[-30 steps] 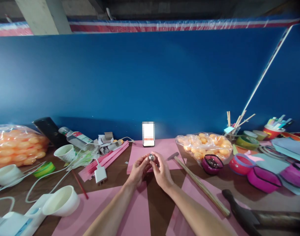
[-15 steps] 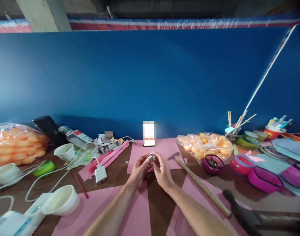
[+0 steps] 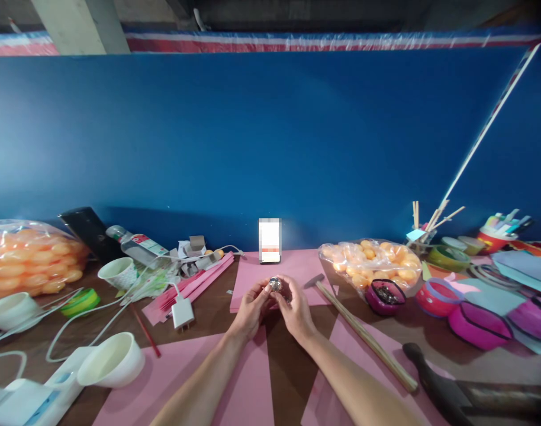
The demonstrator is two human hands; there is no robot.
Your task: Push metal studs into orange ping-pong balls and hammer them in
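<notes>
A small shiny silver ball (image 3: pixel 275 284) is pinched between the fingertips of both hands, just above a pink sheet (image 3: pixel 253 278). My left hand (image 3: pixel 251 309) grips it from the left and my right hand (image 3: pixel 294 309) from the right, fingers curled round it. A phone (image 3: pixel 269 240) stands upright against the blue wall right behind the hands. A hammer with a long wooden handle (image 3: pixel 363 337) lies on the table to the right of my right hand.
Bags of orange balls sit at the left (image 3: pixel 28 257) and right (image 3: pixel 372 263). White cups (image 3: pixel 110 360), a charger and cables (image 3: pixel 180 312), a bottle and pink strips clutter the left. Pink bowls (image 3: pixel 477 322), tape rolls and a dark tool (image 3: pixel 448 387) fill the right.
</notes>
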